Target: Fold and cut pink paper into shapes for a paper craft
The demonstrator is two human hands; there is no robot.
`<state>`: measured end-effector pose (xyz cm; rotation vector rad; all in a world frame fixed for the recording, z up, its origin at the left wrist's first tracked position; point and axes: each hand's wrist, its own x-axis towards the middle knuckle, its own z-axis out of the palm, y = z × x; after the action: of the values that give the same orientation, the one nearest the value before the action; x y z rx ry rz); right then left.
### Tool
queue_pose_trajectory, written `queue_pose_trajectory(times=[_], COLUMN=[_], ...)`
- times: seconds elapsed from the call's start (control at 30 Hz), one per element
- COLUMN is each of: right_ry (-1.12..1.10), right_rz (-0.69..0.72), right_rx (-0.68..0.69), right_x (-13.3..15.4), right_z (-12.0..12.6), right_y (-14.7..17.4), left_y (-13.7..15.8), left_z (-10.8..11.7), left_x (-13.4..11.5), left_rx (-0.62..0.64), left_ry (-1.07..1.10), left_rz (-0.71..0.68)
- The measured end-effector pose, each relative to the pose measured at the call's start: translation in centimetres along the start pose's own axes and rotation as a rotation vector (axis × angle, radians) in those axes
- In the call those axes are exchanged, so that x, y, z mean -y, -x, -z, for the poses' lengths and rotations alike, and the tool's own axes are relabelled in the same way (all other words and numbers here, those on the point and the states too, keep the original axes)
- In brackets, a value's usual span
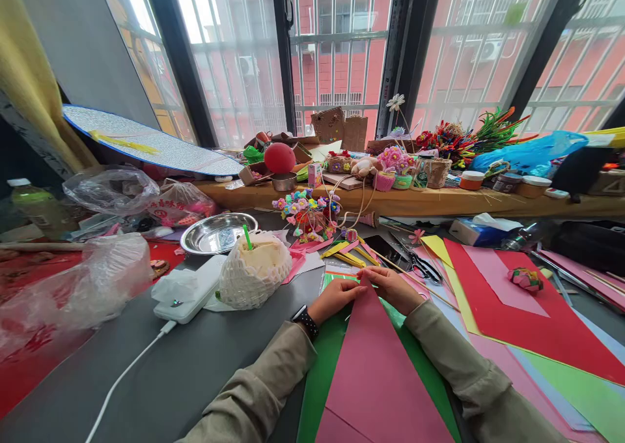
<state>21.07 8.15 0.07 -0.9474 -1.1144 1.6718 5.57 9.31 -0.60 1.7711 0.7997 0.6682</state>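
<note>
A sheet of pink paper [374,358] narrows to a point at its far end and widens toward me. At that tip my left hand [336,298] pinches the paper from the left, a dark watch on its wrist. My right hand [393,288] closes on the same tip from the right, its fingertips close to the left hand's. Under the pink paper lies a green sheet [322,391], showing on both sides. Just past my hands are pink and yellow paper strips [349,255] and a pair of scissors [422,264] with dark handles.
Left are a coconut [256,267] in white foam netting, a white power bank [188,293] with cable, a metal plate [217,233] and plastic bags [112,273]. Coloured sheets [517,300] spread at right. Craft flowers [310,212] stand ahead, below a crowded windowsill [234,199].
</note>
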Motion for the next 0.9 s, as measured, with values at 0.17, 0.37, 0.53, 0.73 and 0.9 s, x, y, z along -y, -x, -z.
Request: queue_pose_trajectory(times=[0.17,0.37,0.53,0.73,0.9], right_ry=[0.002,-0.02,-0.01,-0.029,0.001], right_rz=[-0.019,-0.029,-0.032,-0.036,-0.032], right_rx=[-0.002,0.008,0.005,0.009,-0.023], right_x=[-0.06,-0.1,-0.1,0.26,0.33], right_z=[-0.3,-0.38,-0.45,-0.37,-0.13], right_y=[0.08,0.06,0.12,0.26,0.23], left_y=[0.08,0.13,0.16,0.27,0.37], left_z=[-0.07,-0.02,0.04,0.01,0.03], left_x=[-0.33,-0.42,-0.33,-0.57,-0.81], left_rx=[-0.027,-0.064,-0.056,-0.036,-0.034], left_ry=[0.039,0.038,0.013,0.031,0.055], left_rz=[0.016,0.0,-0.024,-0.044,-0.044])
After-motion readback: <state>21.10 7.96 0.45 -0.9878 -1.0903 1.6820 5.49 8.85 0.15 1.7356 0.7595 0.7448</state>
